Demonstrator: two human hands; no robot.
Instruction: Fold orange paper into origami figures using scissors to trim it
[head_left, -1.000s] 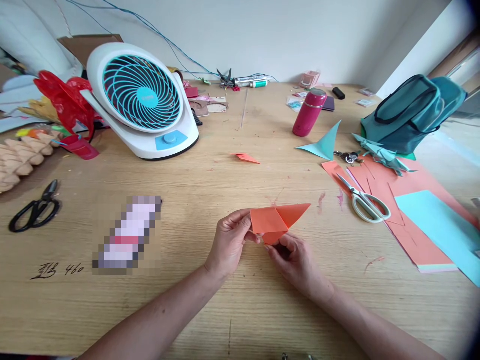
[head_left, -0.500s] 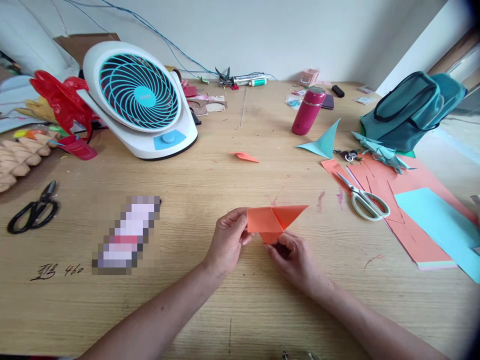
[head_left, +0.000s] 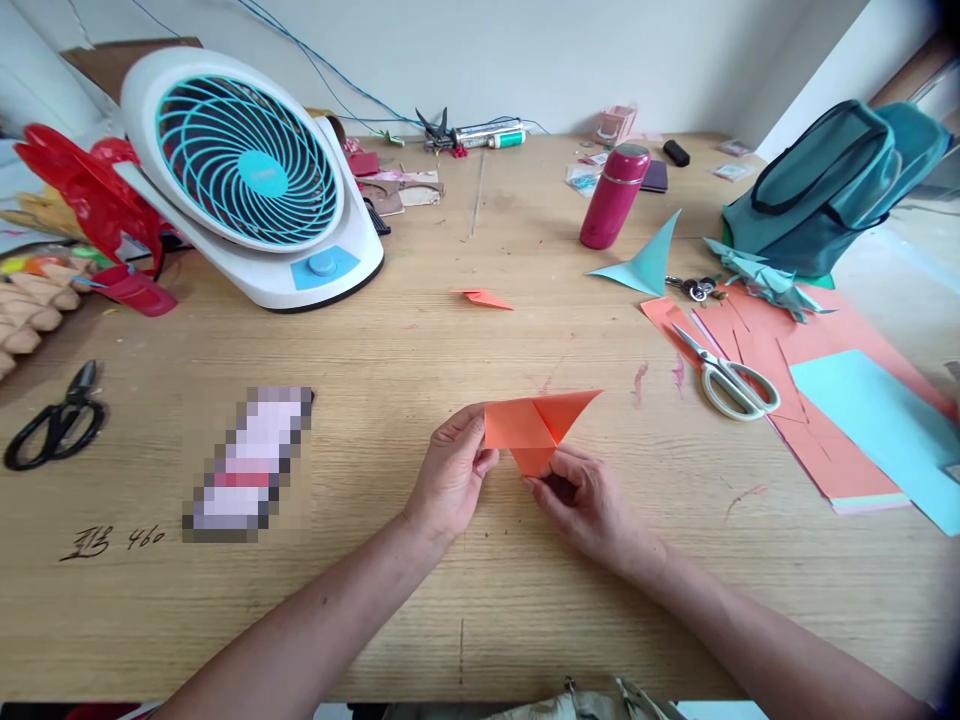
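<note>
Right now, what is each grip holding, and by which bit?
Both hold one folded orange paper: the left grip has its left end, the right grip its lower flap.

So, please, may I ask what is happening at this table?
A person is holding a folded orange paper with both hands: the left hand grips its left end, and the right hand pinches the flap that points down. A smaller orange piece lies farther back on the table. The white scissors lie off to the right, unheld.
</note>
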